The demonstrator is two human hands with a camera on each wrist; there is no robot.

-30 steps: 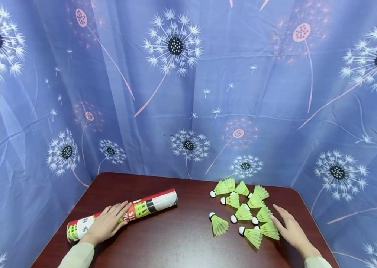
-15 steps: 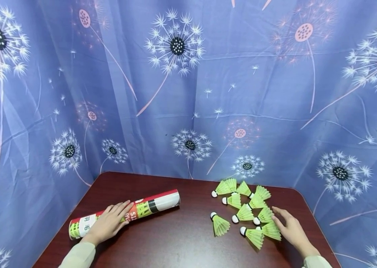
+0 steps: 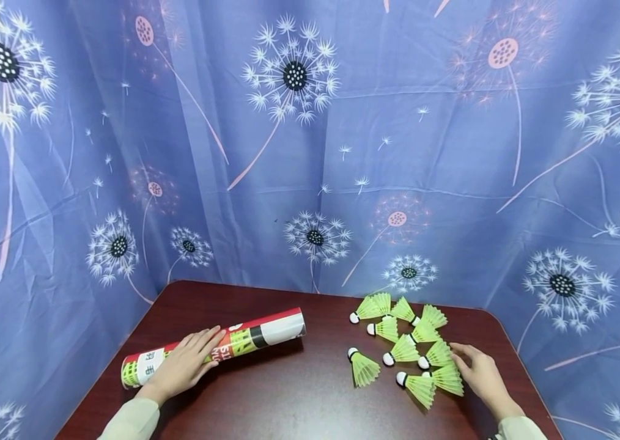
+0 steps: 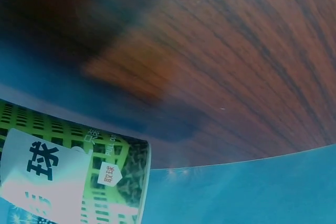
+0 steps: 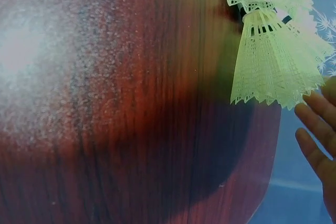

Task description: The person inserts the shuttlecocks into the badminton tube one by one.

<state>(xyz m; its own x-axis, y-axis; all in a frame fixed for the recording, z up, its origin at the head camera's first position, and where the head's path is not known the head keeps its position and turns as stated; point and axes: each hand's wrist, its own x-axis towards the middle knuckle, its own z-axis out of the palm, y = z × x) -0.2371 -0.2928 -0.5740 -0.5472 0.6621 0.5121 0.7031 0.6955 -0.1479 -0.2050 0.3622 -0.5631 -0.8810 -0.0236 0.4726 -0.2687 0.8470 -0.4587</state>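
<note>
1 tube (image 3: 241, 342) under L fingers (image 3: 208, 346), ext'd straight | shuttlecocks (image 5: 278, 66) nr R fingers (image 5: 317, 124), apart

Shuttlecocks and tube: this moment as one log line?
left hand: rests on tube | right hand: beside shuttlecocks | tube, shuttlecocks: on table

glossy wood-grain table (image 3: 299, 394), meshed plastic-looking shuttlecocks (image 3: 404, 350)

A blue dandelion-print curtain (image 3: 376, 159) hangs behind and on both sides of a reddish-brown table (image 3: 288, 391).
</note>
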